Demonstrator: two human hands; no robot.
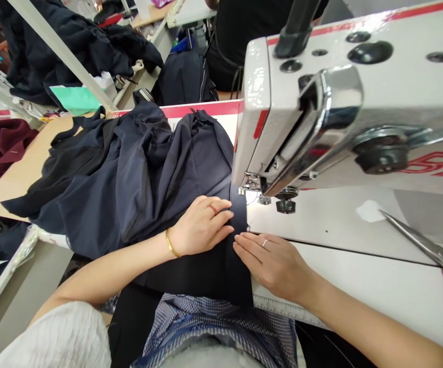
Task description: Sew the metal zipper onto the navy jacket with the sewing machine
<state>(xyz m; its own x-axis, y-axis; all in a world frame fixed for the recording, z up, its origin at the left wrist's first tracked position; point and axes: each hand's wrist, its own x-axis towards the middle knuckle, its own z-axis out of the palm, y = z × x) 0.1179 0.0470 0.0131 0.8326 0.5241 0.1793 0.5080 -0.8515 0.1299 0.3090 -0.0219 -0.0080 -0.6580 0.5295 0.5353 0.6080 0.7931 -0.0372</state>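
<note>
A dark navy garment (129, 179) spreads across the sewing table, and its right edge, a folded or stitched band, runs under the needle area of a white sewing machine (259, 102). My left hand (205, 225) lies flat on the cloth just left of that band, fingers stretched out toward it. On the band's right edge, nearer to me, rest the fingertips of my right hand (269, 260), its fingers extended and close together. Both hands press on the cloth without gripping it. The presser foot is mostly hidden behind the machine head.
Scissors with red handles (432, 250) lie on the machine bed at right, by a white scrap (370, 210). A ruler strip (282, 306) follows the table's front edge. Maroon cloth (2, 145) sits far left. Beyond the machine is a person in black (259, 41).
</note>
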